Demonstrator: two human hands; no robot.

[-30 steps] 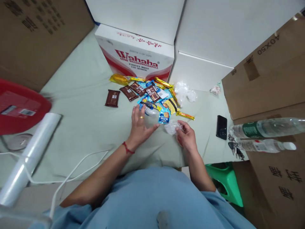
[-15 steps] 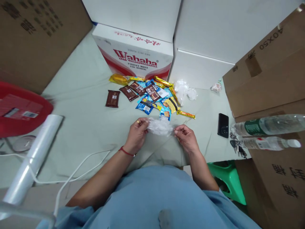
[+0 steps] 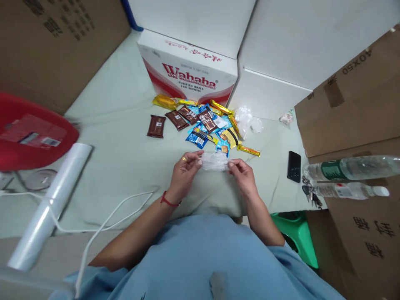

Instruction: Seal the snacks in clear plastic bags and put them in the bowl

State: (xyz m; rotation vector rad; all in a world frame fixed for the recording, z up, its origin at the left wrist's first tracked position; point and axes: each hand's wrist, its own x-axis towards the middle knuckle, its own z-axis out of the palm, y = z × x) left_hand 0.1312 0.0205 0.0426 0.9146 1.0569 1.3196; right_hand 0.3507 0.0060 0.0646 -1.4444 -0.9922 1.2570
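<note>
Between my two hands a crumpled clear plastic film (image 3: 214,161) is stretched sideways above the cloth. My left hand (image 3: 186,171), with a ring and a red wrist cord, pinches its left end. The right end is pinched by the thumb and fingers of my right hand (image 3: 242,174). Just beyond lies a heap of wrapped snacks: brown cocoa packets (image 3: 206,121), blue packets (image 3: 196,138), a yellow packet (image 3: 230,136) and thin gold-wrapped sticks (image 3: 248,150). One brown packet (image 3: 156,126) lies apart on the left.
A Wahaha carton (image 3: 190,77) stands behind the snacks, with crumpled clear plastic (image 3: 245,118) to their right. Right: a black phone (image 3: 294,166), keys (image 3: 311,195), two plastic bottles (image 3: 359,168). Left: a film roll (image 3: 51,204), a white cable (image 3: 109,216), a red object (image 3: 31,129).
The plastic film has been drawn into a narrower, straighter strip. My right hand has closed onto its right end, and the whole view has shifted slightly.
</note>
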